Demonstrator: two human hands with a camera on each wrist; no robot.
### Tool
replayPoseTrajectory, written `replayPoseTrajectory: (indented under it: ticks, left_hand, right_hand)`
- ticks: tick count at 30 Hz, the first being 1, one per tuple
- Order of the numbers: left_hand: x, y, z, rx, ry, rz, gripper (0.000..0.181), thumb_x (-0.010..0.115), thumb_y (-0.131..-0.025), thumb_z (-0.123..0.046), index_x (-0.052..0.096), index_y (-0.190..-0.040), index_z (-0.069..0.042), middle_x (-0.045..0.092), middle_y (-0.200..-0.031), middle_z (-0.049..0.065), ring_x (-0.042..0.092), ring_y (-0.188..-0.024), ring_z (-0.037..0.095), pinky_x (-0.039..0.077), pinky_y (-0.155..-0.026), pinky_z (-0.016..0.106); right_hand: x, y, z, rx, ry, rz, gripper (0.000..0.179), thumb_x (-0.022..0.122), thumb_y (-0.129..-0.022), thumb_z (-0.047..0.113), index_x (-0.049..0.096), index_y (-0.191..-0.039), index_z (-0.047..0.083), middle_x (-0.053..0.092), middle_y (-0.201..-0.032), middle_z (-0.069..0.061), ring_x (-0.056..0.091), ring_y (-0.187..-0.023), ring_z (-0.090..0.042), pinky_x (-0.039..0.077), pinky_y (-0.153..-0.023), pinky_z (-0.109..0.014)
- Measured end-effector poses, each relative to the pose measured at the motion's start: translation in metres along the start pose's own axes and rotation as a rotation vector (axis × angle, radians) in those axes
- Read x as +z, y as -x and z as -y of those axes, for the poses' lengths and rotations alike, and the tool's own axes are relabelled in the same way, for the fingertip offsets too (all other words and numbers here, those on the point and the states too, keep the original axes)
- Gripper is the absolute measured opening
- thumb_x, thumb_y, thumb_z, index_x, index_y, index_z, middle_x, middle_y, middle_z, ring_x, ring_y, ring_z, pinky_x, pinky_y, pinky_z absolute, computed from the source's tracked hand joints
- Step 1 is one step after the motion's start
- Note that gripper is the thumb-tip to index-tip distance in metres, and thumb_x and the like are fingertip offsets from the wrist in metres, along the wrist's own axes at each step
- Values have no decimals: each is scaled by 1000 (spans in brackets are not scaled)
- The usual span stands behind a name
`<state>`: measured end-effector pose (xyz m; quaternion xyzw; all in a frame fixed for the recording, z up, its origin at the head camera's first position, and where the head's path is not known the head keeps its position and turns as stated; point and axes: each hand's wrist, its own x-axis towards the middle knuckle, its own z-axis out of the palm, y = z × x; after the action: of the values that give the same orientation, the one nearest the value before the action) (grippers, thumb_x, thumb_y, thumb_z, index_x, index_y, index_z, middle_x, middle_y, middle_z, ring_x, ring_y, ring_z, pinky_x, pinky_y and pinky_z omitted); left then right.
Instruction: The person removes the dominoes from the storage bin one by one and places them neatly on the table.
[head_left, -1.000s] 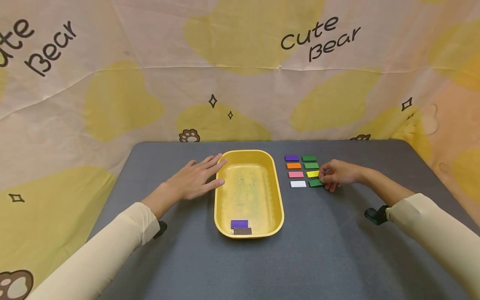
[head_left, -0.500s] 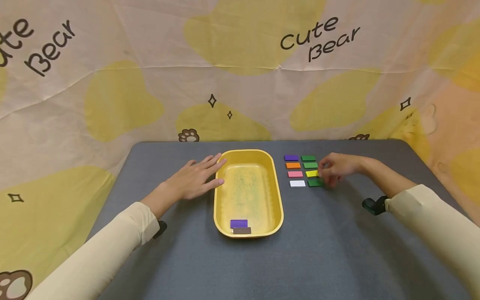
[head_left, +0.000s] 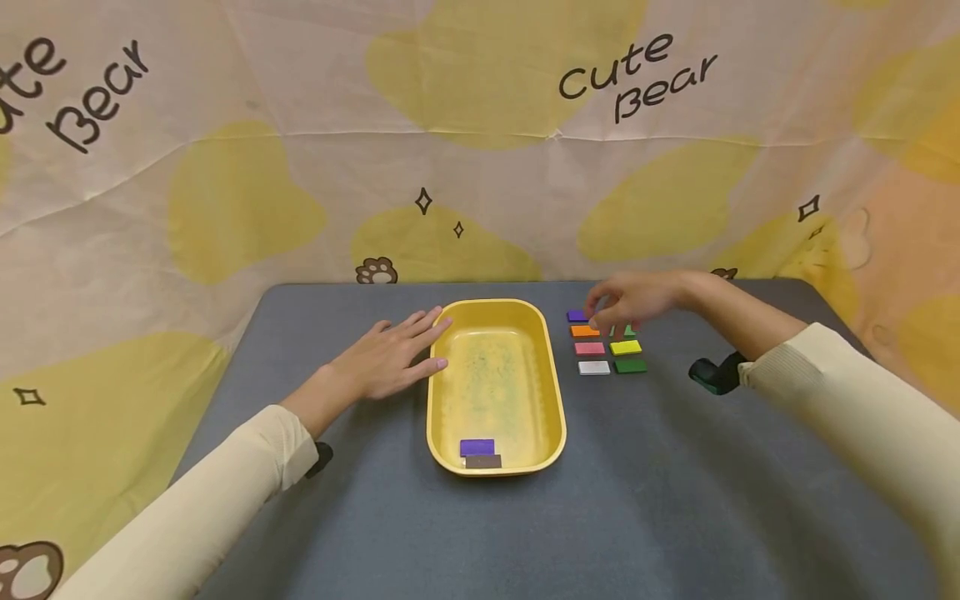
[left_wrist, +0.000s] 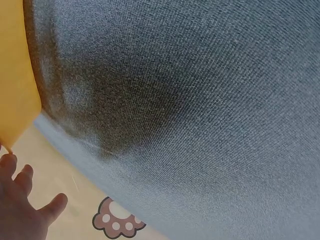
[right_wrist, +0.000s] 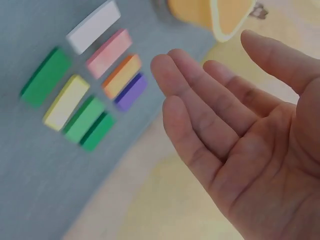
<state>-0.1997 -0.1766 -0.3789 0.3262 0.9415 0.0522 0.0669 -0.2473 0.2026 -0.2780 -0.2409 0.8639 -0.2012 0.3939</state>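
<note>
Right hand [head_left: 636,300]: released, grasping nothing; palm and slightly bent fingers in the right wrist view, thumb spread apart from them; held over the far end of the 2 columns, partly covering them in the head view.
Left hand [head_left: 392,357]: released, grasping nothing; fingers spread, fingertips on the left rim of the yellow tray [head_left: 495,383].
Column nearer the tray: 4 blocks, lying flat; from far to near, table purple block [right_wrist: 131,92], orange block [right_wrist: 122,76], pink block [right_wrist: 109,52], white block [head_left: 594,368].
Column farther from the tray: 4 blocks, lying flat; from far to near, far green block [right_wrist: 97,131], light green block [right_wrist: 85,119], yellow block [head_left: 626,347], near green block [head_left: 631,365]; the far green block hidden by the hand in the head view.
Tray: rounded rectangle, left of both columns; greenish specks on its floor; at its near end 2 blocks, tray purple block [head_left: 477,447] and brown block [head_left: 483,462], the brown nearer the person.
Sleeves: 2, cream; left sleeve [head_left: 217,492], right sleeve [head_left: 847,433]; a dark device at each wrist.
Table [head_left: 420,542]: grey, beneath tray and columns.
Backdrop cloth [head_left: 495,83]: pale, with yellow patches, paw prints and "Cute Bear" lettering.
</note>
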Motion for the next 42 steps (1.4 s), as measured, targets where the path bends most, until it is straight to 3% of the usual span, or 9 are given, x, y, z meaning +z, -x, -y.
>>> replayPoseTrajectory:
  ticks: [8, 17, 23, 30, 42]
  left_hand:
    - [-1, 0, -1, -2, 3, 3, 74, 32, -102, -62, 17, -161, -20, 14, -166, 5, 21, -150, 29, 24, -111, 66]
    - [-1, 3, 0, -9, 7, 0, 73, 34, -102, -61, 18, -161, -20, 15, -166, 6, 22, -150, 30, 24, -111, 66]
    - [1, 2, 0, -12, 15, -5, 73, 35, -102, -61, 20, -161, -21, 16, -166, 5, 22, -150, 29, 25, -111, 65]
    - [0, 2, 1, -10, 16, -5, 72, 36, -102, -60, 19, -161, -21, 16, -166, 5, 22, -150, 29, 25, -111, 65]
    - [-2, 0, -1, -11, 13, 2, 73, 34, -102, -62, 18, -161, -21, 15, -166, 5, 20, -150, 29, 24, -111, 66]
  right_hand:
    - [5, -12, 36, -61, 17, 26, 40, 59, -100, 24, 53, -130, 0, 71, -106, -10, 69, -97, -27, 54, -85, -42]
    - [26, -46, 65, -104, -11, 108, 45, 60, -100, 25, 51, -137, 1, 66, -125, -17, 71, -101, -25, 54, -92, -39]
    - [49, -70, 75, -116, -26, 172, 45, 61, -99, 21, 52, -136, -3, 68, -121, -19, 71, -102, -27, 54, -92, -37]
    - [68, -90, 82, -161, -26, 198, 39, 62, -99, 27, 60, -128, 1, 71, -114, -15, 70, -100, -30, 53, -90, -42]
    - [91, -103, 89, -123, -48, 312, 27, 62, -99, 24, 63, -120, 7, 70, -104, -9, 67, -91, -25, 53, -85, -37]
